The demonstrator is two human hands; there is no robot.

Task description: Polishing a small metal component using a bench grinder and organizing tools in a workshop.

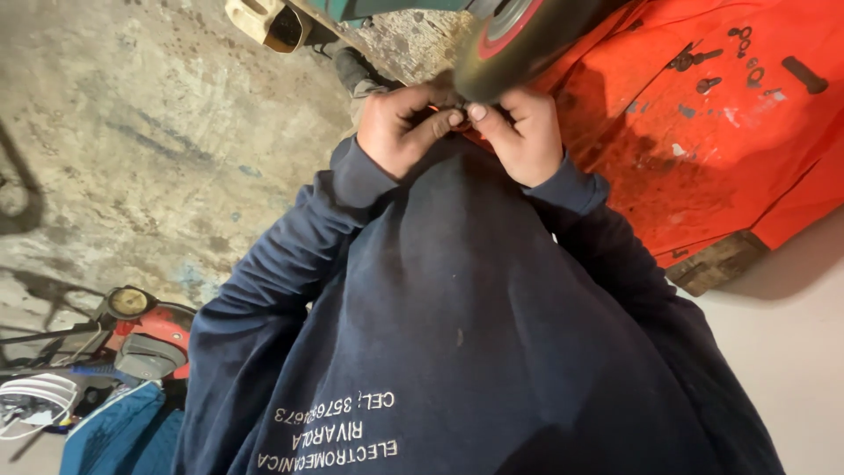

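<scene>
My left hand (400, 127) and my right hand (523, 132) are pressed together in front of my dark blue sweatshirt (457, 334). Both pinch a small part (455, 116) between fingertips and thumbs; it is mostly hidden, so I cannot tell what it is. Just above the hands hangs a dark round wheel (519, 35) with a red and grey hub. An orange-red metal surface (712, 132) lies to the right, carrying a few small dark bolts and washers (747, 53).
Stained concrete floor (158, 132) fills the left. A red machine with a round gauge (141, 330) stands at the lower left beside blue cloth (123, 431). A tan shoe (268, 22) shows at the top. A wooden block (716, 262) sits under the orange surface.
</scene>
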